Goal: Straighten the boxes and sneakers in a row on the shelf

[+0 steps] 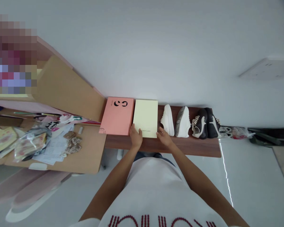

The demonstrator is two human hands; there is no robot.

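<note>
A pale yellow box [145,115] with small dark lettering near its front edge lies flat on a narrow brown wooden bench [191,149]. My left hand [136,136] grips its front left corner, the thumb towards the lettering. At the front right corner, my right hand [164,137] holds the box's side with bent fingers. Close along the box's left side is a pink box [118,116] with black print on its lid. To the right lies a pair of white shoes, one upright [168,119] and one turned on its side [182,122].
Black shoes with cream trim [204,123] are at the bench's right end, with pale sneakers [224,131] and a plastic bag [241,133] beyond. On the left, a desk [90,151] bears papers, bagged items and scrunchies [73,145]. A pink chair [33,186] stands before it; a wall rises behind the bench.
</note>
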